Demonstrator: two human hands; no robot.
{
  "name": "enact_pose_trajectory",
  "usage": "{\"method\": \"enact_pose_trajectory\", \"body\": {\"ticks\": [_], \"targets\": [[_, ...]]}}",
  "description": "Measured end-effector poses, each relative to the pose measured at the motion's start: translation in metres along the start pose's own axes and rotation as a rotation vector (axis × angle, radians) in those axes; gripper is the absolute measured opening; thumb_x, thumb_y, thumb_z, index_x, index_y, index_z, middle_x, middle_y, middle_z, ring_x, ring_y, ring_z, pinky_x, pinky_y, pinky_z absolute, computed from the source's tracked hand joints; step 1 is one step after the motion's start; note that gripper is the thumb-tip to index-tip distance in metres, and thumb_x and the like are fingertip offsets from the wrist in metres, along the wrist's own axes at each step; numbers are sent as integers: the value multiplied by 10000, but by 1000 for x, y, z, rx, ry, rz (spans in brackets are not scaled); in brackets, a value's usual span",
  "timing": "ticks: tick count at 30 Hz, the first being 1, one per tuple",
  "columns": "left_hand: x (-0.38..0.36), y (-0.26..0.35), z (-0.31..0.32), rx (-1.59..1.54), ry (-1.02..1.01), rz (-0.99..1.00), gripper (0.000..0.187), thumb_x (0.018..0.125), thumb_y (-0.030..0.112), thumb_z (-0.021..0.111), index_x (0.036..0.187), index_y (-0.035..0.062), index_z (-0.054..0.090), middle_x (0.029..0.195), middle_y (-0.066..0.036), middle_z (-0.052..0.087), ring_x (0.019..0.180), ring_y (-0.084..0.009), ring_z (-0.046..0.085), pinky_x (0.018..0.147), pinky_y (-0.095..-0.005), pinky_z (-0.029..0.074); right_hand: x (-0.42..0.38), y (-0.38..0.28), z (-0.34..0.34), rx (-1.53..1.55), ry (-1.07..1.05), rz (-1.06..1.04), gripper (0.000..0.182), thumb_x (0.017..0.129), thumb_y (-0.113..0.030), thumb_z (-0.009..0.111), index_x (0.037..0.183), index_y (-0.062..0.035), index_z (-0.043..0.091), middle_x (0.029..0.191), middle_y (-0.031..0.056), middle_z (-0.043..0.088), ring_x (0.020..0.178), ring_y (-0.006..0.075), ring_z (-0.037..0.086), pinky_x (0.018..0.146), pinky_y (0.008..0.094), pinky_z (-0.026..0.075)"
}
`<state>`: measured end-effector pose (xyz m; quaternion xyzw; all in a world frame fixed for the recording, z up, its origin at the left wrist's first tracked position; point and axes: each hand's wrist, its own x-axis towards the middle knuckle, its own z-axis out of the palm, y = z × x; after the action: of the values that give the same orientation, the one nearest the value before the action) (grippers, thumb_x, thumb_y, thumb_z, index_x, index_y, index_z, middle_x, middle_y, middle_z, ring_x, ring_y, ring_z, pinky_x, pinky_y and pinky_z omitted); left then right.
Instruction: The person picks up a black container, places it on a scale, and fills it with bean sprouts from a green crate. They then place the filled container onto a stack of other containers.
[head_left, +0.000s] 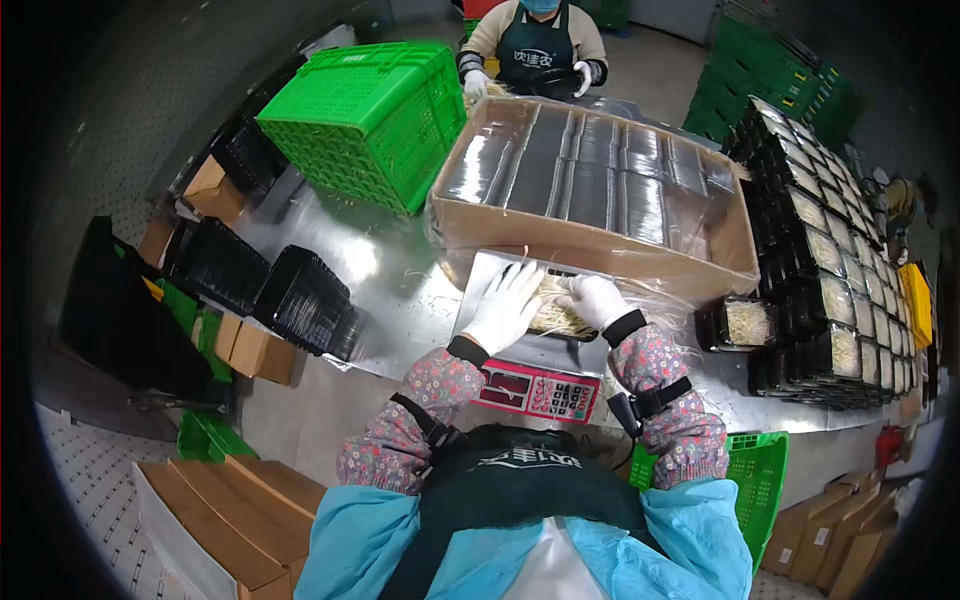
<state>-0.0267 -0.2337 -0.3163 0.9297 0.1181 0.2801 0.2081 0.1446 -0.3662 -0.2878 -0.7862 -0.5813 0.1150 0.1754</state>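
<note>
A black tray (590, 335) filled with pale thin strands (560, 305), like bean sprouts or enoki mushrooms, rests on a scale with a steel platform (482, 280) and a red keypad panel (540, 391). My left hand (503, 308), in a white glove, lies along the left side of the strands with its fingers stretched out. From the right, my gloved right hand (597, 302) has its fingers curled closed on some strands. Most of the tray is hidden under the hands and strands. Loose strands lie on plastic film (660, 300) to the right.
A cardboard box (590, 243) of stacked clear lids stands beyond the scale, beside a green crate (400, 140). Black empty trays (300, 300) are stacked left. Packed trays (830, 260) pile high at right, one single tray (745, 323) nearer. A co-worker (535, 50) stands opposite.
</note>
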Motion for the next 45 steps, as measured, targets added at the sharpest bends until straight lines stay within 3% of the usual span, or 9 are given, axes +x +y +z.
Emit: {"method": "enact_pose_trajectory", "body": {"ticks": [7, 15, 19, 23, 26, 30, 33, 43, 45], "targets": [[-9, -11, 17, 269, -158, 101, 416, 931, 260, 472, 1279, 44, 544, 1283, -118, 570, 1239, -290, 465, 1000, -478, 370, -39, 42, -36, 147, 153, 45, 176, 848, -171, 647, 900, -18, 716, 856, 201, 680, 826, 355, 657, 780, 400, 510], [-10, -5, -21, -104, -21, 59, 363, 895, 175, 548, 1233, 47, 582, 1266, -148, 582, 1230, -337, 485, 1068, -454, 345, -128, 115, -21, 764, 323, 464, 255, 886, -97, 663, 1101, 40, 658, 822, -1, 657, 665, 47, 556, 614, 207, 470], [-10, -24, -44, -378, 203, -124, 202, 872, 58, 593, 1048, -20, 658, 1080, -154, 667, 1053, -300, 619, 942, -362, 482, -154, 120, -20, -119, -170, 441, 662, 751, -343, 800, 1274, -7, 576, 1134, 233, 651, 1070, 301, 636, 934, 364, 484], [13, -45, -28, -147, 135, -139, 601, 868, 263, 671, 1361, 1, 448, 1393, -217, 453, 1297, -340, 435, 1081, -417, 349, -120, 74, -41, 246, 118, 374, 827, 755, -421, 774, 1402, -42, 424, 1319, 252, 529, 1247, 355, 505, 1038, 411, 408], [32, 27, -38, 198, -295, 92, 880, 795, 451, 711, 1452, 17, 320, 1413, -210, 423, 1340, -368, 352, 1145, -439, 226, -78, 30, -38, 187, 81, 172, 938, 713, -376, 803, 1453, -57, 322, 1354, 264, 473, 1268, 375, 468, 1053, 424, 388], [34, 14, -4, 17, -473, 249, 807, 779, 518, 693, 1356, 11, 447, 1317, -201, 491, 1152, -361, 491, 994, -445, 390, -50, 18, -19, 13, -85, 141, 679, 690, -329, 796, 1255, -29, 567, 1114, 242, 604, 1084, 364, 590, 930, 430, 477], [39, 11, -1, 35, -548, 121, 725, 798, 512, 677, 1303, 22, 498, 1257, -177, 528, 1100, -354, 519, 965, -433, 422, -39, 22, 7, -208, -7, 89, 178, 724, -218, 695, 799, -56, 683, 844, 168, 668, 842, 350, 663, 760, 436, 536], [35, 6, -2, 9, -494, 110, 715, 801, 496, 684, 1321, 37, 508, 1248, -171, 559, 1106, -344, 542, 978, -430, 425, -66, 32, -76, -31, 156, 41, 152, 747, -188, 713, 775, -40, 690, 731, 180, 656, 759, 367, 654, 713, 440, 520], [26, -4, 0, -16, -300, 186, 739, 794, 507, 674, 1342, 47, 489, 1319, -157, 530, 1157, -320, 520, 1004, -418, 402, -71, 15, -112, 197, 179, 143, 172, 782, -175, 749, 838, -16, 716, 707, 163, 665, 665, 255, 667, 637, 370, 511]]}}
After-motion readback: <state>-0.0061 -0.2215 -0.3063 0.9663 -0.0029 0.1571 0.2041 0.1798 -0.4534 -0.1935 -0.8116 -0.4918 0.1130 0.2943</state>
